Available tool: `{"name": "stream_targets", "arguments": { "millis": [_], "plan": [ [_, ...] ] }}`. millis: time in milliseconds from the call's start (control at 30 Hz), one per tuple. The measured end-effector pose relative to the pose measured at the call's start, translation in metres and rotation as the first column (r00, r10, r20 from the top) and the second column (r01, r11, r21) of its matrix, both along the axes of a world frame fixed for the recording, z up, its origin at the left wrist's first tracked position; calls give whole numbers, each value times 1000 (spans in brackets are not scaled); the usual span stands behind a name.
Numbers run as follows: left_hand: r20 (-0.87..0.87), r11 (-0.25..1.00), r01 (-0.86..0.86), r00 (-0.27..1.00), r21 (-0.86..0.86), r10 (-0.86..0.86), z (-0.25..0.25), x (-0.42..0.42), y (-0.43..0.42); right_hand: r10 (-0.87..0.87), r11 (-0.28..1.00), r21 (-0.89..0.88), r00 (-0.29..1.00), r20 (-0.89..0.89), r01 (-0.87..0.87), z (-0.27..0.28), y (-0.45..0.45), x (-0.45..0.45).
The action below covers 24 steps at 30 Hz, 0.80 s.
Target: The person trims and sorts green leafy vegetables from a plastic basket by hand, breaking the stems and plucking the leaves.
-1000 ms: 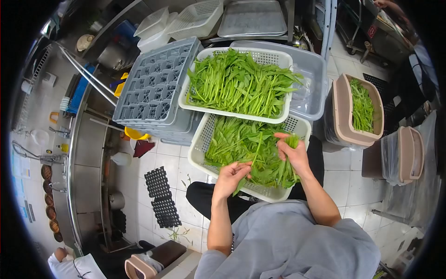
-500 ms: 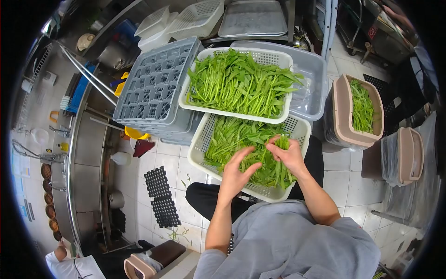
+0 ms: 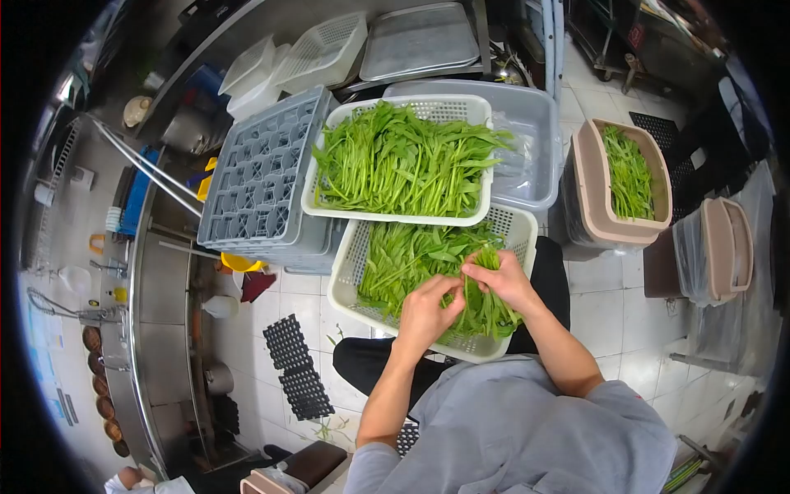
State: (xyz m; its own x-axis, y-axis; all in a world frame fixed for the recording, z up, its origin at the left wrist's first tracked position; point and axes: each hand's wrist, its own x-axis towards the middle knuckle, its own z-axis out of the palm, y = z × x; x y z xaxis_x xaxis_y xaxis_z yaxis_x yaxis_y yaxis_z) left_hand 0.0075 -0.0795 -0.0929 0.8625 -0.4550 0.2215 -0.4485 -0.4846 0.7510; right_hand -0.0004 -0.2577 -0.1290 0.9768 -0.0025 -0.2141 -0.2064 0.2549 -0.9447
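Note:
My right hand [image 3: 504, 281] is closed round a small bunch of water spinach [image 3: 487, 258], its thumb and fingers pressed on the stems. Close beside it, my left hand [image 3: 429, 311] pinches a stem of the same greens, fingertips together. Both hands are over the lower white perforated basket [image 3: 346, 257], where loose water spinach [image 3: 403, 262] lies in a tangle. Overlapping that basket's far side, an upper white basket [image 3: 311, 177] holds water spinach [image 3: 403, 169] laid mostly in line.
Grey glass racks [image 3: 262, 177] are stacked to the left, and a grey tub [image 3: 539, 123] lies behind the upper basket. On the right stands a beige-rimmed bin [image 3: 588, 193] with greens inside. Black mats [image 3: 300, 366] and scattered leaf scraps lie on the tiled floor.
My left hand has gone from spread fingers to a pinch on a stem, moving right towards my right hand. My right hand keeps its bunch. The view has shifted slightly.

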Motion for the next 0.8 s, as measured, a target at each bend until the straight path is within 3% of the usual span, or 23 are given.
{"name": "stream_targets", "arguments": {
  "millis": [100, 167, 233, 300, 367, 433, 467, 533, 600, 633, 667, 733, 767, 800],
  "plan": [
    [-68, 1000, -1, 998, 22, 3, -1, 5, -2, -9, 998, 65, 1000, -14, 10, -9, -5, -1],
    [188, 998, -63, 980, 2, 61, 1, 14, -5, -61, 993, 95, 998, -30, 64, -19, -9, -1],
    [298, 989, -146, 944, -15, 143, 25, 20, -10, -139, 978, 144, 985, -98, 152, -33, -11, 1],
    [335, 975, -143, 922, -172, 194, 67, 15, -23, -108, 977, 174, 989, -99, 124, -47, -15, 1],
    [487, 930, -55, 839, -364, 241, 108, 3, -35, -99, 977, 177, 985, -140, 123, -49, -15, -2],
    [637, 752, 246, 717, -611, 283, 134, 1, -48, -73, 986, 141, 987, -143, 93, -54, -13, -4],
    [643, 743, 269, 716, -613, 271, 143, 2, -60, -96, 984, 137, 987, -132, 114, -57, -11, -6],
    [652, 403, 526, 695, -749, 304, 161, 5, -101, -51, 983, 168, 992, -119, 70, -63, -9, -7],
    [657, 786, 366, 751, -498, 66, 175, 8, -146, -57, 981, 177, 992, -109, 76, -70, -10, -7],
    [574, 853, 374, 811, -363, -111, 171, 21, -176, -48, 979, 193, 993, -105, 68, -72, -10, -8],
    [448, 893, 395, 853, -216, -269, 155, 37, -199, -51, 979, 190, 993, -108, 70, -75, -12, -7],
    [309, 907, 407, 881, -105, -360, 111, 57, -207, -66, 978, 187, 990, -126, 89, -64, -17, -14],
    [312, 911, 399, 883, -102, -352, 96, 64, -200, -92, 978, 177, 988, -127, 114, -54, -25, -12],
    [101, 916, 373, 927, -147, -361, 81, 68, -183, -119, 991, 48, 981, -150, 128, -49, -31, -12]
  ]
}}
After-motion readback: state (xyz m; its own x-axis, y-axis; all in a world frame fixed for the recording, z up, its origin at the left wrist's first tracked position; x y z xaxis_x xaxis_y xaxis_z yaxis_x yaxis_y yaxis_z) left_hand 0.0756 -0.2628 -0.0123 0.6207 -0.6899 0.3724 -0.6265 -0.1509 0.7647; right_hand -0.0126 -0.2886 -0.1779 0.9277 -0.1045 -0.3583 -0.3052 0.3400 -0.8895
